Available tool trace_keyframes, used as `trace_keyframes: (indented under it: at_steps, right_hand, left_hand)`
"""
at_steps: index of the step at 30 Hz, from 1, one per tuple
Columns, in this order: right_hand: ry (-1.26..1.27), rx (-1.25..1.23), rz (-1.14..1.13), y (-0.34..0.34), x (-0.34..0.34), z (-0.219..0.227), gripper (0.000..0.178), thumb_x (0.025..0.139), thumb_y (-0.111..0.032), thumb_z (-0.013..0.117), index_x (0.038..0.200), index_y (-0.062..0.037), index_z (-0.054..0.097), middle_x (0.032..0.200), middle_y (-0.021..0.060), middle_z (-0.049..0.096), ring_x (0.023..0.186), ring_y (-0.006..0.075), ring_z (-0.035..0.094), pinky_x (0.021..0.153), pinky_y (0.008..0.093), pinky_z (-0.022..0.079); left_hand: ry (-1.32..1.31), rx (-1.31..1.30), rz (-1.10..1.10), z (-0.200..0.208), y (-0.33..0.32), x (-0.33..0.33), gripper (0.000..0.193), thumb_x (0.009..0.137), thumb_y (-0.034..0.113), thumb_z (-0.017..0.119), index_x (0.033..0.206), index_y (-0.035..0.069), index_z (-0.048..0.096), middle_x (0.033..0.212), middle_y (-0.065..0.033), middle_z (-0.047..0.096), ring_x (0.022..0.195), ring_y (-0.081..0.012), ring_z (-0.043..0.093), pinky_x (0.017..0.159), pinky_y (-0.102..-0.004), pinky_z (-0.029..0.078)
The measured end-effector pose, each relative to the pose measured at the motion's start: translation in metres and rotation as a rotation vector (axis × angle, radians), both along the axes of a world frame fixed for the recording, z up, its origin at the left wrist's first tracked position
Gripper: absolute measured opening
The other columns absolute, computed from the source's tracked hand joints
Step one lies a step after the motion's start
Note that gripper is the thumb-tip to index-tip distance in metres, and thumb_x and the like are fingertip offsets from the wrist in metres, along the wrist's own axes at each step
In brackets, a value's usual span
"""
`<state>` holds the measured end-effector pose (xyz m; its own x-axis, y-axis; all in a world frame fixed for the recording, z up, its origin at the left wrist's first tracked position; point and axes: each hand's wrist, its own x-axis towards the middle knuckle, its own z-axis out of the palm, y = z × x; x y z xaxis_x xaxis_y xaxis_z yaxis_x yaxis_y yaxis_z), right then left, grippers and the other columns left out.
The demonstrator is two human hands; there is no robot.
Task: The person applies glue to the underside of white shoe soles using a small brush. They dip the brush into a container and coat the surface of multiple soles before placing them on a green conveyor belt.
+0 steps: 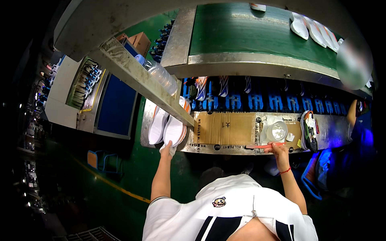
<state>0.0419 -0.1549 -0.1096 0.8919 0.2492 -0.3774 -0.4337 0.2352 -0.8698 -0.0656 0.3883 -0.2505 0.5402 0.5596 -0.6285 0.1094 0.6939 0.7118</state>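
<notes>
My left hand (167,149) is at the near end of a white shoe sole (175,130) with an orange edge, its fingers closed on that end. Something white, perhaps a cloth or part of a glove, covers some of the fingers. Left of it lies another white sole (158,127). In my right hand (278,149) is a red-handled brush (263,146), its dark tip pointing left over the bench's front edge. Just beyond that hand stands a translucent bowl (277,131) on a whitish sheet.
Flattened cardboard (227,128) lies on the metal bench. A dark shoe (309,130) stands at right. A metal post (140,78) slants across the left. Behind, blue holders (255,102) run below a green conveyor (241,36) carrying soles. Another person's arm (352,113) shows at far right.
</notes>
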Motion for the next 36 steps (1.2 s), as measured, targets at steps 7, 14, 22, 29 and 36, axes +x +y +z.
trace_keyframes:
  at_steps: [7,14,22,29,36]
  right_hand:
    - [0.057,-0.014,0.031,-0.012,-0.01,-0.01,0.029,0.094,-0.018,0.048,0.101,0.0081,0.058,0.085,0.0198,0.068,0.077,0.0211,0.066,0.077,0.0284,0.049]
    - [0.188,0.155,0.075,-0.001,-0.014,-0.009,0.028,0.095,-0.018,0.046,0.103,0.0068,0.056,0.089,0.0187,0.068,0.086,0.0207,0.065,0.084,0.0294,0.046]
    - [0.175,0.391,0.089,0.057,0.022,-0.023,0.027,0.095,-0.021,0.047,0.107,0.0022,0.056,0.093,0.0133,0.069,0.095,0.0181,0.061,0.091,0.0296,0.041]
    - [0.241,0.205,0.033,0.072,0.043,-0.086,0.039,0.091,-0.033,0.049,0.119,-0.0063,0.052,0.1,0.0034,0.068,0.103,0.0116,0.052,0.093,0.0309,0.026]
    - [0.241,0.441,-0.043,0.047,0.036,-0.1,0.028,0.091,-0.031,0.054,0.11,-0.0105,0.055,0.094,0.0038,0.07,0.102,0.0145,0.056,0.092,0.0357,0.029]
  left_hand:
    - [0.075,0.032,-0.063,0.006,-0.044,-0.147,0.051,0.083,0.004,0.065,0.129,0.003,0.044,0.121,-0.0107,0.055,0.105,-0.027,0.057,0.09,-0.0402,0.049]
    - [0.184,-0.146,-0.34,0.042,-0.136,-0.112,0.044,0.083,0.004,0.065,0.123,-0.001,0.049,0.117,-0.0133,0.057,0.105,-0.0262,0.059,0.091,-0.0403,0.05]
    - [-0.212,-0.457,-0.612,0.03,-0.282,0.074,0.042,0.083,0.002,0.063,0.122,-0.003,0.046,0.119,-0.0152,0.055,0.109,-0.0273,0.056,0.097,-0.0404,0.047]
    - [-0.041,-0.351,-0.744,-0.017,-0.314,0.084,0.029,0.081,0.006,0.066,0.109,0.004,0.057,0.098,-0.0095,0.063,0.083,-0.023,0.064,0.076,-0.035,0.055]
    - [-0.131,-0.024,0.423,0.03,-0.122,0.051,0.046,0.084,0.04,0.064,0.106,0.0,0.057,0.101,-0.011,0.063,0.088,-0.025,0.062,0.076,-0.039,0.053]
